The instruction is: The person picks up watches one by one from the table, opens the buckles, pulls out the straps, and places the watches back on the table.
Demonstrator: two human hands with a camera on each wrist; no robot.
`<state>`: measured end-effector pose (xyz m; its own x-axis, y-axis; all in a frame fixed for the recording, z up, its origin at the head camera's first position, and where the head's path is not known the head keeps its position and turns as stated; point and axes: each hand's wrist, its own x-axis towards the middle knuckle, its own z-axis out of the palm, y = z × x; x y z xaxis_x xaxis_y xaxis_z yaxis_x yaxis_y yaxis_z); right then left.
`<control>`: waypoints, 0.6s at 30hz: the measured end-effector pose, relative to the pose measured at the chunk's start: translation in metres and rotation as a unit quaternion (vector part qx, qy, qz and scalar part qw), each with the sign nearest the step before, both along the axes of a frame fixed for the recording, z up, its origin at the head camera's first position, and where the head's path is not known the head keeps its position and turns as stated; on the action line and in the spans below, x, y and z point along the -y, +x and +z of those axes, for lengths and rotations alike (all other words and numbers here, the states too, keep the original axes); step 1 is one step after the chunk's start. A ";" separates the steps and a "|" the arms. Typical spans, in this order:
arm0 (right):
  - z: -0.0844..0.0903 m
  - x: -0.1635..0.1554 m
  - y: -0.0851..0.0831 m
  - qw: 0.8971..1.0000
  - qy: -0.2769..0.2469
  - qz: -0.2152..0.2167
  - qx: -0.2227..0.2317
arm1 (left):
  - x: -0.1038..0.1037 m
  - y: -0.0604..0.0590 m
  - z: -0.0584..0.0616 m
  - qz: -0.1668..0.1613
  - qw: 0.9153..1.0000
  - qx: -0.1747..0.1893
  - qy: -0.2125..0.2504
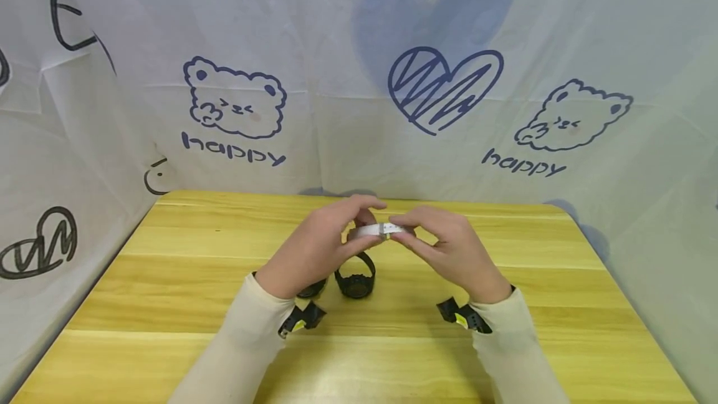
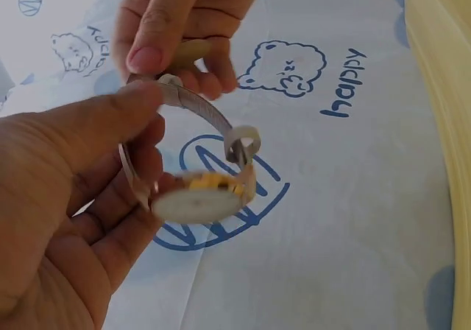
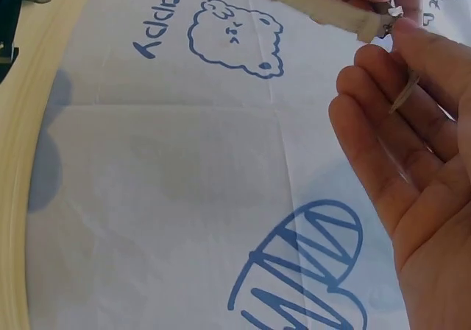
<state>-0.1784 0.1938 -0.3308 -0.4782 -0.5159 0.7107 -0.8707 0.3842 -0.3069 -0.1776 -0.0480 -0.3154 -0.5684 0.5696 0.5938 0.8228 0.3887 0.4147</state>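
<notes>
Between both hands, raised over the table, is a wristwatch (image 1: 367,230) with a white strap. Its round face with a gold-coloured rim (image 2: 197,205) hangs low in the left wrist view, the strap looping up from it. My left hand (image 1: 314,239) pinches the band close to the buckle with thumb and fingers. From the other side my right hand (image 1: 454,248) pinches the strap at the buckle. In the right wrist view the pale strap (image 3: 316,4) crosses the top, and its free tip (image 3: 403,96) sticks out past my right fingers.
On the wooden table (image 1: 561,329) a black watch (image 1: 356,285) stands below the hands. Another black watch (image 1: 311,290) is partly hidden behind the left wrist. A white cloth (image 1: 348,142) with blue drawings hangs behind the table's back edge.
</notes>
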 end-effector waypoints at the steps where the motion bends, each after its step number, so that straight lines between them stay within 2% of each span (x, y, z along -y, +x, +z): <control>1: 0.000 0.001 0.000 1.000 0.001 0.001 -0.003 | 0.000 0.001 0.001 0.003 1.000 -0.004 -0.002; 7: -0.001 0.008 0.001 1.000 0.017 0.000 -0.021 | -0.002 0.003 0.002 -0.004 1.000 -0.019 -0.014; 11: -0.002 0.009 0.001 0.999 0.012 -0.003 -0.036 | -0.002 0.003 0.001 -0.012 0.999 -0.039 -0.006; 18: -0.002 0.009 0.003 1.000 0.008 -0.001 -0.019 | -0.001 0.002 -0.002 -0.024 0.997 -0.069 0.011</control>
<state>-0.1758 0.1851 -0.3328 -0.4520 -0.5262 0.7203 -0.8809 0.3905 -0.2675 -0.1753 -0.0475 -0.3176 -0.4529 0.5809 0.6764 0.8900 0.3390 0.3048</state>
